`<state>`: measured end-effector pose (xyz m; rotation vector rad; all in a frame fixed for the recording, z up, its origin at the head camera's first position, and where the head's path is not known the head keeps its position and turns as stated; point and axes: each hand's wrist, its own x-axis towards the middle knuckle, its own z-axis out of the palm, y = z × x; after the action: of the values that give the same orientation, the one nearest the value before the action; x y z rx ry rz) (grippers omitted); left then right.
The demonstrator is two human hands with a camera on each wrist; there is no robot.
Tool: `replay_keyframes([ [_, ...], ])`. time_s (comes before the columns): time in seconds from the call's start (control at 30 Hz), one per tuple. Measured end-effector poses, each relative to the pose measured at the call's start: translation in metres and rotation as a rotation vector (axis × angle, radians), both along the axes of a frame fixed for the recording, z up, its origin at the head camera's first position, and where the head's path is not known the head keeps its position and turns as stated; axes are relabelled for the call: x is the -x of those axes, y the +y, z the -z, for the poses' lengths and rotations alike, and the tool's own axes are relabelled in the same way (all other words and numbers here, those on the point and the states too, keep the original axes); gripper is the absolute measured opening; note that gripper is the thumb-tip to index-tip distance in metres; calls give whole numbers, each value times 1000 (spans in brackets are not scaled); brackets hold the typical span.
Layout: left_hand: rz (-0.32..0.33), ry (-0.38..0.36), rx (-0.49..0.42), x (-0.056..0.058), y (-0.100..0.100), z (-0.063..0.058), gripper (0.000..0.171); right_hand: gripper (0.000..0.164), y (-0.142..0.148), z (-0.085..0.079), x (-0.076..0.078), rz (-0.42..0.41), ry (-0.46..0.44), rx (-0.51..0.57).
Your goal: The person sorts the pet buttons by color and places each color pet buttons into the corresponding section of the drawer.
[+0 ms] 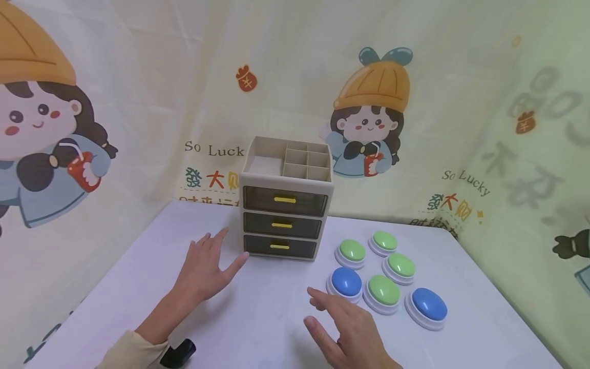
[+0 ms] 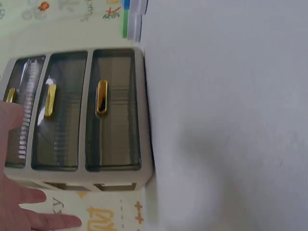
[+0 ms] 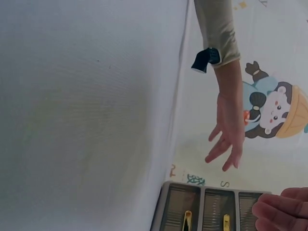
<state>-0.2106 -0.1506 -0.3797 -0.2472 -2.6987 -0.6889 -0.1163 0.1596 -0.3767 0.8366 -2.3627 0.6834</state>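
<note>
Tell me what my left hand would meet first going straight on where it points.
Probably the drawer unit, though depth is unclear and your left hand might pass just left of it.

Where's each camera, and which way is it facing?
Head: on the head, looking forward and down at the drawer unit and buttons; left hand and right hand show.
Left wrist: on that wrist, facing the drawers; only the left hand shows.
Right wrist: on that wrist, facing across the table; both hands show.
All share the drawer unit.
</note>
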Motion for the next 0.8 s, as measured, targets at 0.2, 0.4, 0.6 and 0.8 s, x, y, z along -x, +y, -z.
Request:
replay_keyframes([
  [0.2,39,-62,-192,9,-10,0,80,30,-5,-1,9,-125,-20,140],
  [0.4,136,-29,-353,23,-19,1,64,22,-12,-2,19,-245,-299,355],
  [0.6,231,101,-475,38,-25,-1,50,38,-18,-13,30,-244,-760,577],
  [0.8,327,179,-513,54,-31,-10,51,57,-22,-18,43,-248,-992,722],
])
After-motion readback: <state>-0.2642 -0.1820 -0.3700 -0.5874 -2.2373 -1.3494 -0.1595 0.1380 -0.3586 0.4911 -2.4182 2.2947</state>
